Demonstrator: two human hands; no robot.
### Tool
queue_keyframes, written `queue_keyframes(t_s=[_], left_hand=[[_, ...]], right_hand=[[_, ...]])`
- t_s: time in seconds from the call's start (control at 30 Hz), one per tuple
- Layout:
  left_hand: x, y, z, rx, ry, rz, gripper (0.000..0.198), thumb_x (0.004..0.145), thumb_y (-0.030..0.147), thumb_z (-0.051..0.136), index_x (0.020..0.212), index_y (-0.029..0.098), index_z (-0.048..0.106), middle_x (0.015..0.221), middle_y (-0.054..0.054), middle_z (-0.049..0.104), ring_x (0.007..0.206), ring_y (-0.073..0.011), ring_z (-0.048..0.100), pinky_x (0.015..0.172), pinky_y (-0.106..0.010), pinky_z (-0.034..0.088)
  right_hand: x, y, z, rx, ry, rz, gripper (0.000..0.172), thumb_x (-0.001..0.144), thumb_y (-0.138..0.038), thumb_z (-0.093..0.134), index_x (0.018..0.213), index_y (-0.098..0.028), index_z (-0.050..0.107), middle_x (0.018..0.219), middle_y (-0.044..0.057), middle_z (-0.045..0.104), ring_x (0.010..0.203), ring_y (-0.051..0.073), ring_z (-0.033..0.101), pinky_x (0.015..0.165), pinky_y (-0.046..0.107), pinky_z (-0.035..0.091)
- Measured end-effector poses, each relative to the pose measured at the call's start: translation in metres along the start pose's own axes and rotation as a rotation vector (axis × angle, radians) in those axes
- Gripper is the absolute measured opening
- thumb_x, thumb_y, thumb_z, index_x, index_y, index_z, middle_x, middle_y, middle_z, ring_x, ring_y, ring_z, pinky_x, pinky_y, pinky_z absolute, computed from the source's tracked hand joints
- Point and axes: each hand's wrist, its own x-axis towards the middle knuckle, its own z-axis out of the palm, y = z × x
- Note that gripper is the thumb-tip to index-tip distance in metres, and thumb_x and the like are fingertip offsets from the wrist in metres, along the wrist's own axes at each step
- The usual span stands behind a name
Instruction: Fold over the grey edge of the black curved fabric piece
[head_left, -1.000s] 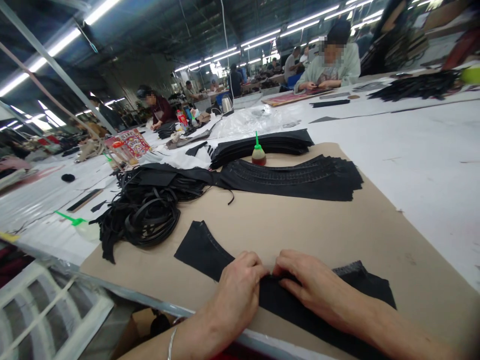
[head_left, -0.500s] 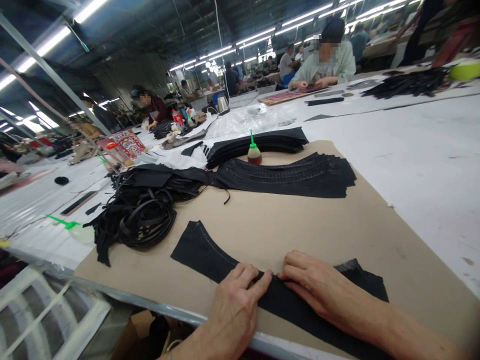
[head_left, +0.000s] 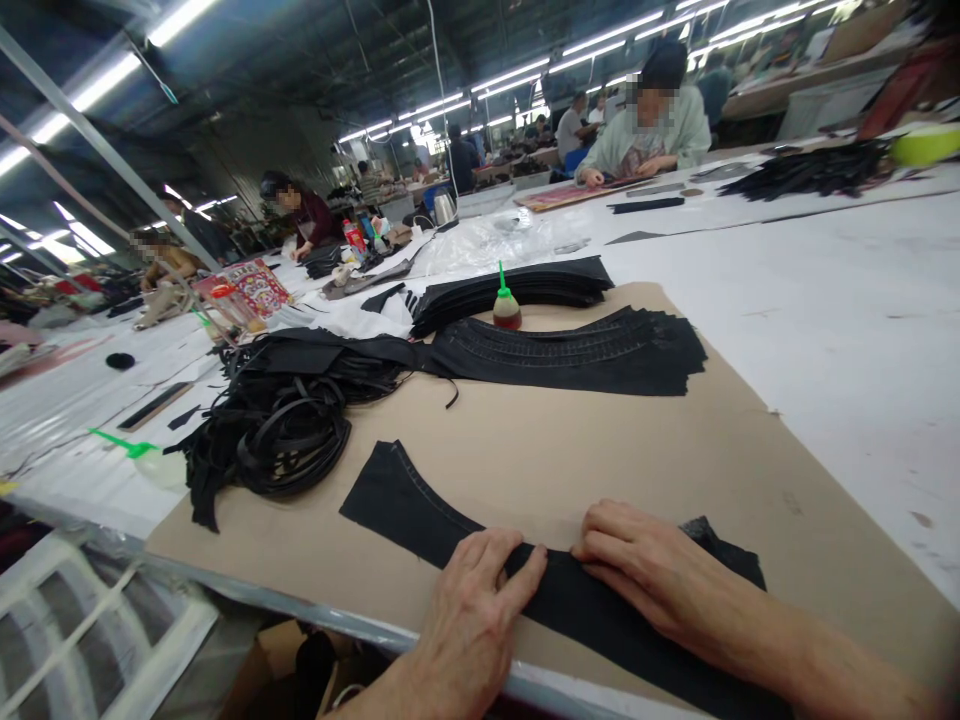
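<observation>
A long, curved black piece of leather-like material [head_left: 411, 505] lies across the brown board in front of me, with a line of pale marks along its concave edge. My left hand [head_left: 476, 590] presses down on its middle, thumb apart from the fingers. Just to the right, my right hand [head_left: 637, 560] pinches the upper edge of the same piece, its fingertips folded over the edge. Part of the piece is hidden under both hands. Its right end shows a rough, shiny underside [head_left: 701, 533] turned up behind my right wrist.
Black strips [head_left: 300, 430] are heaped at left. Beyond my hands lie fanned black pieces [head_left: 562, 350], a green-tipped bottle [head_left: 507, 310] and a stack of curved pieces [head_left: 525, 285]. Another green-nozzled bottle [head_left: 161, 465] lies at far left. A co-worker [head_left: 649, 130] sits across the white table.
My right hand has shifted slightly right along the edge, widening the gap to my left hand. My left hand stays nearly in place on the black piece.
</observation>
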Motion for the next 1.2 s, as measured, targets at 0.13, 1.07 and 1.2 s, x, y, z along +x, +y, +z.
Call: queue_keyframes(t_s=[0.13,1.07,1.2], left_hand=[[-0.001,-0.016,-0.014,-0.094,-0.124,0.031,0.05,0.085,0.002,0.041,0.129,0.022,0.055,0.112,-0.007,0.059,0.101,-0.0214,0.053,0.089,-0.038,0.049],[-0.001,0.011,-0.005,0.139,0.003,0.153,0.054,0.08,-0.001,0.037,0.128,0.014,0.055,0.117,-0.013,0.061,0.11,-0.0254,0.056,0.094,-0.041,0.053],[0.0,0.012,-0.005,0.15,0.046,0.154,0.05,0.082,0.0,0.036,0.124,0.015,0.058,0.116,-0.014,0.058,0.109,-0.0261,0.055,0.091,-0.043,0.053]], right_hand=[[0.0,-0.01,0.007,-0.046,0.017,0.022,0.018,0.097,-0.013,0.041,0.085,-0.019,0.054,0.089,0.003,0.054,0.084,0.019,0.05,0.074,0.033,0.039],[-0.025,-0.013,0.02,-0.092,0.088,0.049,0.013,0.096,-0.013,0.045,0.087,-0.02,0.053,0.092,0.003,0.054,0.085,0.02,0.048,0.076,0.034,0.037],[-0.029,-0.01,0.017,-0.115,0.087,0.026,0.017,0.097,-0.013,0.042,0.086,-0.019,0.053,0.09,0.003,0.054,0.082,0.02,0.046,0.073,0.033,0.036]])
